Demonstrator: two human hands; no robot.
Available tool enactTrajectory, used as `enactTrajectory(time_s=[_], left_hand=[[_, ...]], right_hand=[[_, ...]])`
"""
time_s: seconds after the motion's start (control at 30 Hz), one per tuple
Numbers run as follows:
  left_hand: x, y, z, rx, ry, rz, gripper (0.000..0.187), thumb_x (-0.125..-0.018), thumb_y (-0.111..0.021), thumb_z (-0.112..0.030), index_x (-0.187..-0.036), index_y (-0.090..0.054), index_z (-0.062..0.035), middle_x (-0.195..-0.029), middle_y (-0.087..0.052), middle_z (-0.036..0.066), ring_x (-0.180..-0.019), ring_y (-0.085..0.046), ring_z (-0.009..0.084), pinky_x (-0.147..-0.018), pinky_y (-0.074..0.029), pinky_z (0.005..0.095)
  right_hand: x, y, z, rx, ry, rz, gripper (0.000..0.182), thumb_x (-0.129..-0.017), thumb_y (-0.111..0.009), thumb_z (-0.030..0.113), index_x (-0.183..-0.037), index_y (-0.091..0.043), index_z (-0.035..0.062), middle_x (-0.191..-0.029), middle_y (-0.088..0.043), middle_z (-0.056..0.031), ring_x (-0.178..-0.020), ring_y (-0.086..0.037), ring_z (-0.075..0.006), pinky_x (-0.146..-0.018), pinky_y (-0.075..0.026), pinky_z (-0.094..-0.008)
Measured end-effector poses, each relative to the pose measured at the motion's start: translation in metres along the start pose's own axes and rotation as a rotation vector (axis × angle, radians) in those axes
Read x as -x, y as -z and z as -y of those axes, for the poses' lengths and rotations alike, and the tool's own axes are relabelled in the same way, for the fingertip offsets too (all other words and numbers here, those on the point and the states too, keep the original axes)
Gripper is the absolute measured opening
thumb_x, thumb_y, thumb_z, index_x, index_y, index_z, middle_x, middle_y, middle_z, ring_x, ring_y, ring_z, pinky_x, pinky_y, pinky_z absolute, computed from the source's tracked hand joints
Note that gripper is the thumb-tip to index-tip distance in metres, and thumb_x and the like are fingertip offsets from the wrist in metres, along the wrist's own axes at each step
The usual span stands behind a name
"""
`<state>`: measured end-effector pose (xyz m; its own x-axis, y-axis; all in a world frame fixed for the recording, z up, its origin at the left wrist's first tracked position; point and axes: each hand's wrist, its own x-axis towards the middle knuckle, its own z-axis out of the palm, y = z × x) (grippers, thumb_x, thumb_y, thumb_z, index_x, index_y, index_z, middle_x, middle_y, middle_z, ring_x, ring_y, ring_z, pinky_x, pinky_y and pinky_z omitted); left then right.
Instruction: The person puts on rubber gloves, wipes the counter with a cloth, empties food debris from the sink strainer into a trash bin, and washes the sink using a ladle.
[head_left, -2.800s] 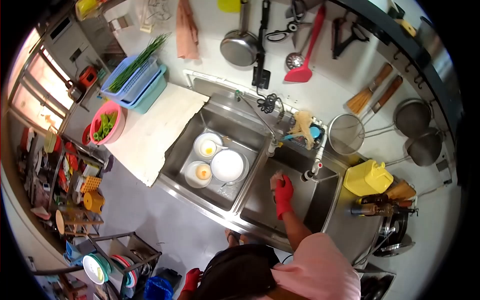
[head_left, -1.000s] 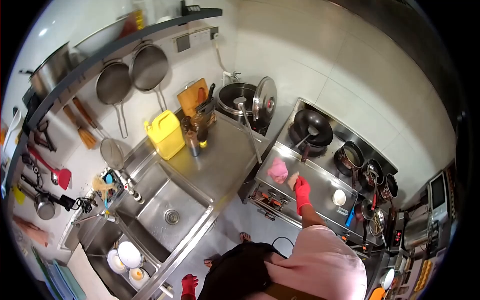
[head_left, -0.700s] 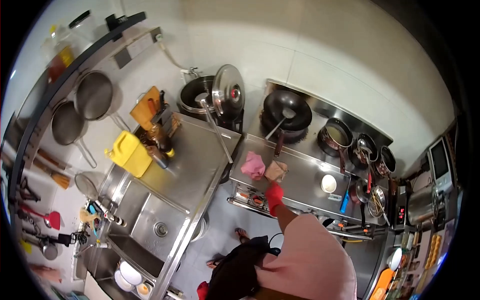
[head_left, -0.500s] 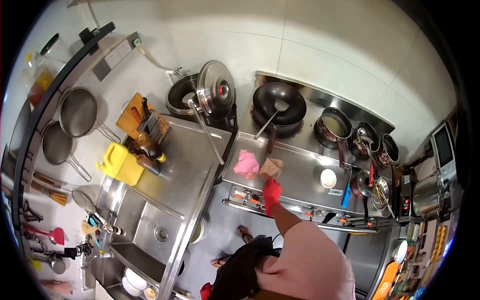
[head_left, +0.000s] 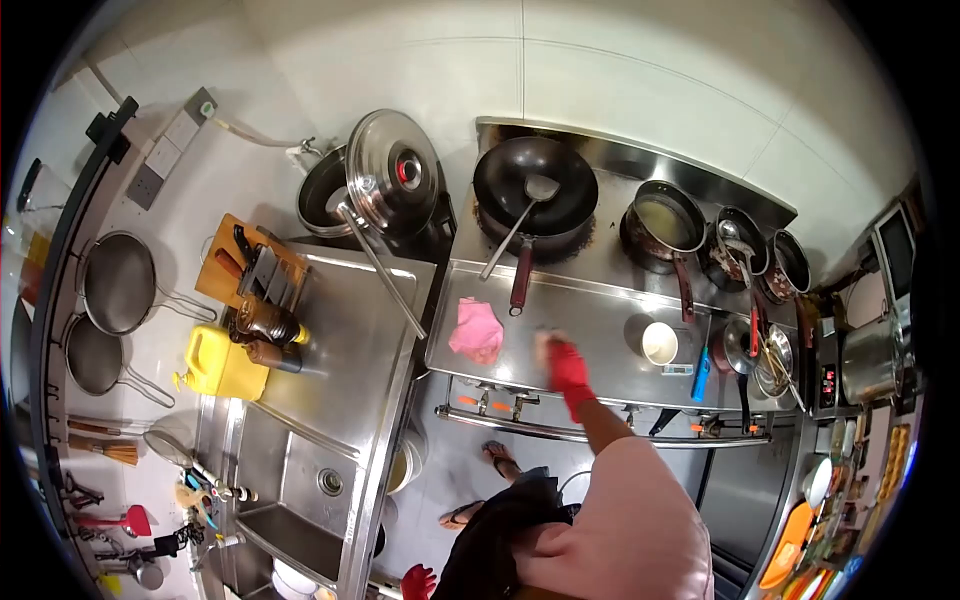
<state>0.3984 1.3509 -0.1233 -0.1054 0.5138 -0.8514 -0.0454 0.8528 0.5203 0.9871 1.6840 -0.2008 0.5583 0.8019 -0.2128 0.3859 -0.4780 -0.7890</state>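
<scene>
My right hand [head_left: 567,368], in a red glove, is over the steel counter [head_left: 610,318] in front of the stove. It is closed on a tan cloth [head_left: 546,346], smeared by motion and pressed to the steel. A crumpled pink cloth [head_left: 476,330] lies on the counter to the left of this hand, apart from it. My left hand [head_left: 418,582], also in a red glove, hangs low at the bottom edge. Its fingers are partly visible and look apart, with nothing seen in them.
A black wok [head_left: 505,165] with a ladle stands on the stove, its handle reaching over the counter. Several pans [head_left: 665,215] stand to the right. A white cup [head_left: 659,343] and blue-handled tool [head_left: 701,375] are on the counter. A steel sink [head_left: 310,470] is at left.
My right hand has moved slightly right and back from the pink cloth, wiping the tan cloth along the counter. The view has shifted. My left hand shows a little more.
</scene>
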Motion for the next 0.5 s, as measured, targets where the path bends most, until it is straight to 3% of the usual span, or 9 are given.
enactTrajectory(time_s=[0.03,0.17,0.2,0.23,0.3,0.33,0.4,0.43,0.5], left_hand=[[-0.001,-0.002,-0.005,-0.001,-0.003,-0.001,0.049,-0.101,-0.059,-0.031,-0.145,-0.047,-0.0119,-0.127,-0.065,0.009,-0.106,-0.066,0.0223,-0.085,-0.054,0.0379],[0.002,-0.008,-0.014,-0.004,-0.001,-0.010,0.049,-0.100,-0.059,-0.029,-0.144,-0.048,-0.0110,-0.125,-0.066,0.009,-0.105,-0.066,0.0220,-0.083,-0.054,0.0374],[0.005,-0.009,-0.015,-0.004,0.007,-0.013,0.048,-0.100,-0.059,-0.028,-0.144,-0.048,-0.0107,-0.124,-0.066,0.009,-0.105,-0.066,0.0220,-0.083,-0.054,0.0373],[0.007,-0.010,-0.015,-0.009,0.015,-0.012,0.048,-0.100,-0.059,-0.028,-0.144,-0.048,-0.0105,-0.124,-0.066,0.009,-0.104,-0.066,0.0219,-0.083,-0.054,0.0372],[0.010,-0.012,-0.011,-0.023,0.036,-0.001,0.048,-0.100,-0.059,-0.027,-0.144,-0.048,-0.0100,-0.123,-0.066,0.009,-0.103,-0.066,0.0218,-0.082,-0.055,0.0370],[0.011,-0.014,-0.010,-0.033,0.045,0.003,0.048,-0.100,-0.059,-0.026,-0.143,-0.048,-0.0098,-0.122,-0.066,0.009,-0.103,-0.066,0.0217,-0.081,-0.055,0.0368],[0.014,-0.015,-0.006,-0.045,0.065,0.009,0.047,-0.100,-0.059,-0.025,-0.143,-0.048,-0.0093,-0.121,-0.066,0.009,-0.102,-0.066,0.0216,-0.081,-0.055,0.0366],[0.015,-0.013,-0.005,-0.053,0.071,0.010,0.047,-0.100,-0.059,-0.025,-0.143,-0.048,-0.0091,-0.121,-0.067,0.009,-0.102,-0.066,0.0215,-0.080,-0.055,0.0365],[0.011,-0.011,-0.007,-0.040,0.071,0.011,0.047,-0.100,-0.059,-0.024,-0.143,-0.049,-0.0086,-0.120,-0.067,0.009,-0.101,-0.066,0.0214,-0.079,-0.055,0.0363]], right_hand=[[-0.015,0.024,-0.018,0.246,0.134,-0.098,0.043,-0.101,-0.040,0.045,-0.098,-0.062,0.0080,-0.086,-0.068,-0.0108,-0.080,-0.066,-0.0277,-0.071,-0.051,-0.0424],[-0.036,0.083,0.047,-0.775,-0.347,-0.642,0.025,-0.097,-0.044,0.027,-0.085,-0.060,0.0109,-0.074,-0.057,-0.0029,-0.065,-0.053,-0.0161,-0.061,-0.045,-0.0337],[-0.096,0.040,-0.048,-1.176,-0.245,-0.596,0.024,-0.098,-0.045,0.027,-0.086,-0.058,0.0104,-0.076,-0.057,-0.0031,-0.066,-0.053,-0.0141,-0.060,-0.044,-0.0319],[-0.090,0.038,-0.027,-1.336,-0.260,-0.339,0.028,-0.102,-0.043,0.032,-0.084,-0.055,0.0133,-0.075,-0.052,-0.0004,-0.068,-0.052,-0.0142,-0.062,-0.044,-0.0326],[-0.109,-0.032,0.013,-1.330,-0.284,-0.216,0.030,-0.104,-0.045,0.037,-0.085,-0.055,0.0157,-0.077,-0.051,0.0015,-0.071,-0.053,-0.0130,-0.062,-0.043,-0.0311],[-0.129,-0.095,0.013,-1.172,-0.303,-0.349,0.029,-0.102,-0.049,0.038,-0.088,-0.059,0.0152,-0.079,-0.055,0.0006,-0.073,-0.055,-0.0118,-0.062,-0.043,-0.0289],[-0.118,-0.150,0.029,-0.535,-0.129,-0.247,0.031,-0.099,-0.056,0.039,-0.092,-0.063,0.0098,-0.080,-0.063,-0.0051,-0.072,-0.061,-0.0175,-0.064,-0.049,-0.0389],[-0.095,-0.124,0.066,-0.258,0.024,-0.156,0.034,-0.099,-0.056,0.041,-0.095,-0.065,0.0090,-0.080,-0.066,-0.0049,-0.074,-0.062,-0.0194,-0.065,-0.049,-0.0415],[-0.104,-0.103,0.057,-0.163,-0.024,-0.107,0.038,-0.098,-0.055,0.046,-0.102,-0.068,0.0112,-0.084,-0.068,-0.0039,-0.078,-0.063,-0.0200,-0.070,-0.050,-0.0414]])
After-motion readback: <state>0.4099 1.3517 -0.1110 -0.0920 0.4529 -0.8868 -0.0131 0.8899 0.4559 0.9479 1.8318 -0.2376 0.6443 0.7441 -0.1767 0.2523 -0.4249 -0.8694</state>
